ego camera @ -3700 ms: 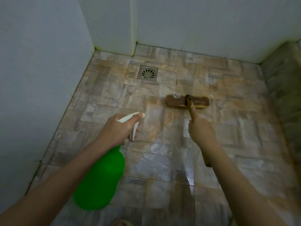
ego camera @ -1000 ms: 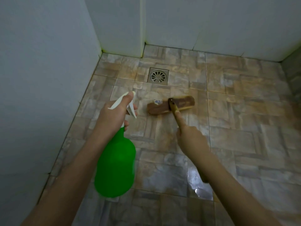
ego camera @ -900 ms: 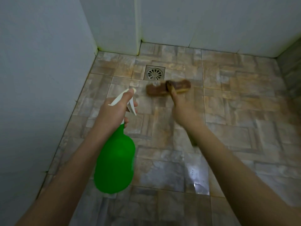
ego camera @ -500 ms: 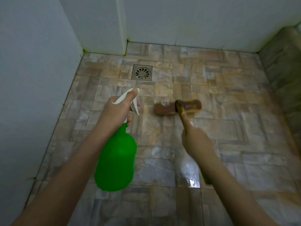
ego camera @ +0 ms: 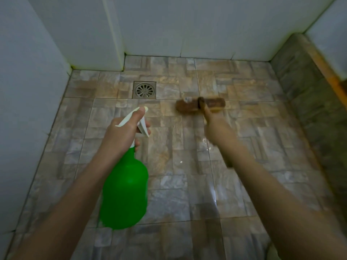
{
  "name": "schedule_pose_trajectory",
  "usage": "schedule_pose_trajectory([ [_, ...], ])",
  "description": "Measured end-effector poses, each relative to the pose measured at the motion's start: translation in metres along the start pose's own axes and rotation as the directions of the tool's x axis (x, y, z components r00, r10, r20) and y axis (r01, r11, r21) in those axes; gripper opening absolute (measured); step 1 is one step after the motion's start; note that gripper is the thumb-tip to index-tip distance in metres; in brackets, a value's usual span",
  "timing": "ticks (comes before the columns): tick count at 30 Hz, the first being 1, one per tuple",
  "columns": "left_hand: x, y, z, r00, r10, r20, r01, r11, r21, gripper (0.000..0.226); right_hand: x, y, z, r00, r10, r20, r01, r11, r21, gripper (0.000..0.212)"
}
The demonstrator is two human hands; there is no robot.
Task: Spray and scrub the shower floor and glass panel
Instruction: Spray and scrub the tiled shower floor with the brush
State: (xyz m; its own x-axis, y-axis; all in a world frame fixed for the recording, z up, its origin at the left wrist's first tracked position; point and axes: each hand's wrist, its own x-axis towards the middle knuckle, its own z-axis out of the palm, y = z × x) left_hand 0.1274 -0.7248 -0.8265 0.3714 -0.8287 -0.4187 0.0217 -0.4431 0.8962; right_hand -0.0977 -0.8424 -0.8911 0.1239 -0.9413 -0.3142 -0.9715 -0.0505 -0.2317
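Shower floor [ego camera: 169, 166] (wet sheen), white walls [ego camera: 187, 25], drain [ego camera: 144, 89]

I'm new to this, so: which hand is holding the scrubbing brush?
The right hand grips the handle of the brown brush; the left hand holds a green spray bottle instead.

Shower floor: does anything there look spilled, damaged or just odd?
Nothing looks broken. The shower floor carries rusty orange staining, strongest near the drain and the brush, and a shiny wet patch lies nearer the camera. Greenish grime lines the left wall corner.
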Motion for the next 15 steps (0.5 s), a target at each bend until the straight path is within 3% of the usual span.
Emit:
schedule_pose_trajectory([
  [4,0.003,0.001,-0.001,1.0,-0.003,0.0,0.003,1.0,-0.015,0.032,0.066,-0.013,-0.032,1.0,-0.002,0.015,0.001,0.999,0.05,0.073],
  [7,0.007,0.002,0.0,1.0,0.0,0.003,0.0,1.0,-0.013,0.034,0.012,0.002,-0.004,0.999,0.005,-0.044,-0.004,1.0,0.02,0.077],
  [10,0.013,0.0,0.001,1.0,-0.008,-0.007,0.008,1.0,-0.004,0.032,-0.029,0.016,0.016,1.0,0.014,-0.014,-0.013,1.0,0.021,0.071],
  [15,0.017,0.004,-0.005,0.999,-0.013,-0.051,0.012,1.0,-0.021,0.04,0.089,-0.015,-0.023,0.994,-0.07,-0.089,0.073,0.997,0.033,0.071],
])
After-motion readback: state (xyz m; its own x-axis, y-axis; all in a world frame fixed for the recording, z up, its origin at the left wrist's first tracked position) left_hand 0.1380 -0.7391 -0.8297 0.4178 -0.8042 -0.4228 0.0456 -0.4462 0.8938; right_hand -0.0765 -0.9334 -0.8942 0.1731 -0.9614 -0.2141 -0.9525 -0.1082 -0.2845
